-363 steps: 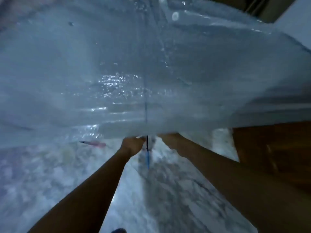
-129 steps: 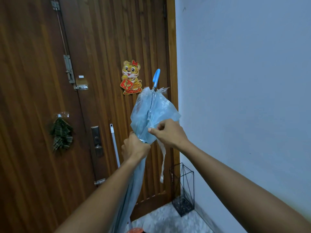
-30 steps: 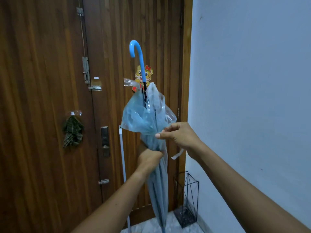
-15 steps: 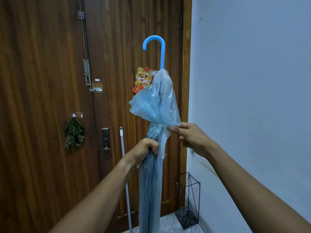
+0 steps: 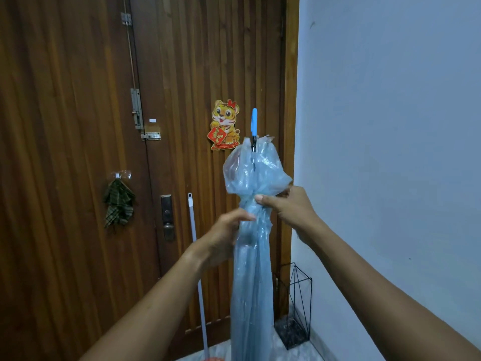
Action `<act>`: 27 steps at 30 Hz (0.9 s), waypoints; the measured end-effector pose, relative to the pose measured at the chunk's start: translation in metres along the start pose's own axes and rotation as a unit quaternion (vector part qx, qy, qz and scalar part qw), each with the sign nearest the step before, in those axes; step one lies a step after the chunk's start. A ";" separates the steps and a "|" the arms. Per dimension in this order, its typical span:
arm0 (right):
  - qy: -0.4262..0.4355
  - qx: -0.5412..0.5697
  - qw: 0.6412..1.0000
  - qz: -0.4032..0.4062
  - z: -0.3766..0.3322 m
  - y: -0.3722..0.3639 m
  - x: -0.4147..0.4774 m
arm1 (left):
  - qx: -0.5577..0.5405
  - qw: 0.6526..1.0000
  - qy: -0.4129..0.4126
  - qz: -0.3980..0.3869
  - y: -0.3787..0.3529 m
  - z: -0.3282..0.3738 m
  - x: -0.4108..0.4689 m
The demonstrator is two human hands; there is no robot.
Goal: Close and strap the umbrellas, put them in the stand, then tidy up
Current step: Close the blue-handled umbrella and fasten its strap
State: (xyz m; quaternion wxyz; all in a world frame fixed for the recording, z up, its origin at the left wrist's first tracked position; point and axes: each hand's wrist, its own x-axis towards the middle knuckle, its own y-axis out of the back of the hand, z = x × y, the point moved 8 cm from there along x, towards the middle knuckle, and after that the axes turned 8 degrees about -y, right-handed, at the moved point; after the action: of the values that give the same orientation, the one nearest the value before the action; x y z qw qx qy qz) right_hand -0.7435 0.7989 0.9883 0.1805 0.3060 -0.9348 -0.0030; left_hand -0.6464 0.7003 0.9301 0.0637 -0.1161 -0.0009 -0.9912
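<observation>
A closed, translucent light-blue umbrella point(image 5: 251, 277) stands upright in front of me, its blue handle point(image 5: 254, 123) pointing up and seen edge-on. Its canopy is cinched at a waist, with loose plastic puffing out above. My left hand point(image 5: 225, 235) grips the folded canopy just below the waist. My right hand point(image 5: 286, 207) pinches the canopy at the waist from the right side. The strap itself is hidden among the folds. A black wire umbrella stand point(image 5: 295, 306) sits on the floor in the corner, low and to the right of the umbrella.
A dark wooden door point(image 5: 182, 74) fills the left and middle, with a tiger sticker point(image 5: 225, 125), a lock plate point(image 5: 166, 217) and a hanging checked cloth point(image 5: 118, 203). A white mop pole point(image 5: 196, 269) leans on the door. A pale wall point(image 5: 390, 126) stands at right.
The umbrella has turned about its shaft, so the hooked handle now shows edge-on and sits lower. My right hand has shifted in onto the cinched waist; my left hand stays below it.
</observation>
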 end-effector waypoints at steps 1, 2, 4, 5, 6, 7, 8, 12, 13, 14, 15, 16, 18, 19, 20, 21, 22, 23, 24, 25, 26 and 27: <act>0.002 -0.031 1.000 -0.002 0.002 -0.004 0.001 | 0.071 0.997 -0.006 0.035 0.000 -0.002 0.001; -0.005 -0.062 0.998 -0.009 0.003 -0.009 0.001 | 0.113 0.990 -0.002 0.083 0.001 -0.003 0.001; -0.015 -0.117 0.992 -0.033 0.003 -0.017 0.003 | 0.124 0.977 0.007 0.173 0.005 -0.009 -0.002; -0.016 -0.140 0.989 -0.039 0.003 -0.018 0.003 | 0.125 0.970 0.005 0.206 0.010 -0.011 -0.003; -0.019 -0.163 0.986 -0.035 0.002 -0.016 0.004 | 0.126 0.964 -0.004 0.234 0.015 -0.010 -0.006; -0.024 -0.181 0.983 -0.026 0.002 -0.013 0.004 | 0.122 0.959 -0.010 0.256 0.020 -0.010 -0.007; -0.029 -0.190 0.981 -0.020 0.002 -0.010 0.004 | 0.120 0.955 -0.015 0.269 0.025 -0.009 -0.009; 0.006 -0.155 0.987 -0.028 -0.013 -0.003 -0.002 | 0.121 0.956 -0.001 0.266 0.037 -0.005 -0.012; 0.010 -0.143 0.989 -0.032 -0.014 -0.001 -0.002 | 0.109 0.959 -0.001 0.260 0.038 -0.004 -0.012; 0.009 -0.132 0.990 -0.042 -0.015 0.000 -0.004 | 0.094 0.963 -0.004 0.251 0.038 -0.003 -0.011; 0.006 -0.119 0.991 -0.056 -0.012 0.000 -0.004 | 0.076 0.968 -0.008 0.237 0.036 -0.002 -0.010; -0.001 -0.109 0.991 -0.072 -0.008 -0.001 -0.004 | 0.052 0.975 -0.010 0.217 0.033 -0.002 -0.009; -0.023 -0.087 0.991 -0.098 -0.002 -0.003 -0.007 | -0.023 0.987 -0.002 0.160 0.020 -0.003 -0.006; -0.035 -0.071 0.991 -0.112 0.001 -0.003 -0.008 | -0.068 0.990 0.004 0.124 0.012 -0.005 -0.003; -0.050 -0.051 0.989 -0.129 0.005 -0.004 -0.008 | -0.115 0.990 0.010 0.082 0.002 -0.005 -0.001; -0.066 -0.028 0.986 -0.150 0.009 -0.005 -0.008 | -0.156 0.987 0.016 0.039 -0.008 -0.005 0.000; -0.077 -0.006 0.981 -0.176 0.013 -0.008 -0.008 | -0.186 0.982 0.024 -0.006 -0.017 -0.004 0.001; -0.084 0.016 0.976 -0.199 0.017 -0.011 -0.008 | -0.206 0.977 0.032 -0.054 -0.025 -0.003 0.001; -0.087 0.037 0.972 -0.213 0.021 -0.013 -0.008 | -0.222 0.968 0.042 -0.105 -0.032 -0.002 0.001; -0.087 0.057 0.970 -0.218 0.022 -0.013 -0.010 | -0.233 0.960 0.052 -0.149 -0.037 -0.001 0.000; -0.081 0.075 0.970 -0.217 0.023 -0.013 -0.011 | -0.231 0.954 0.061 -0.181 -0.040 0.000 -0.001; -0.068 0.088 0.970 -0.214 0.019 -0.013 -0.013 | -0.210 0.957 0.064 -0.192 -0.039 0.001 -0.001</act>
State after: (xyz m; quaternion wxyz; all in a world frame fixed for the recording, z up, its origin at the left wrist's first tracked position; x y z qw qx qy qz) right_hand -0.7324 0.7935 0.9647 0.0838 0.5127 -0.8542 0.0200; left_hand -0.6504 0.7387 0.9309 -0.1532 -0.0606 0.1889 -0.9681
